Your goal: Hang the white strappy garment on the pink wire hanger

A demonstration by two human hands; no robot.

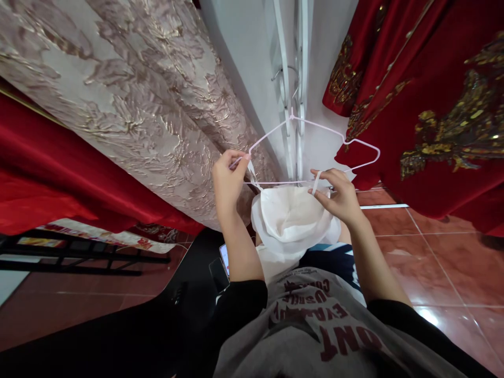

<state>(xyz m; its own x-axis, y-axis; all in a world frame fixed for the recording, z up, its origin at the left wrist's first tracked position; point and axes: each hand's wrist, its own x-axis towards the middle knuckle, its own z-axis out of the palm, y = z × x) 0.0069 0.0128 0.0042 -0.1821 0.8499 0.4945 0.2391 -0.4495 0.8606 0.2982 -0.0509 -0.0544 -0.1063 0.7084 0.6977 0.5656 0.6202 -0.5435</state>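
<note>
Red satin cloth (59, 173) far left, well apart from the fingers. Next, pale pink brocade garment (157, 100), raised shiny pattern, hanging just left of and behind the left fingers. Black rack (98, 252) below it, lower left of the same fingers. Smartphone (225, 258) below the left fingers, beside the forearm, partly hidden.

Left hand (229, 181): thumb and fingers pinched closed on the left arm of the pink hanger (271, 132). One thin strap hangs from the hanger just right of these fingertips.

Hanger hook points up, above and between both hands; white metal rails (284, 68) stand behind it. Can't tell if the hook rests on anything.

White strapped garment (287, 215) sits below and between the two sets of fingers, under the hanger's bottom bar, over the lap.

Right hand (340, 197): thumb and index spread partway, holding a white strap (316, 184) stretched across the gap. Fingertips near the bottom bar; contact unclear.

Red garment (437, 100) with gold sequins hangs right of the right fingers; red-brown floor tiles (425, 262) below it.
</note>
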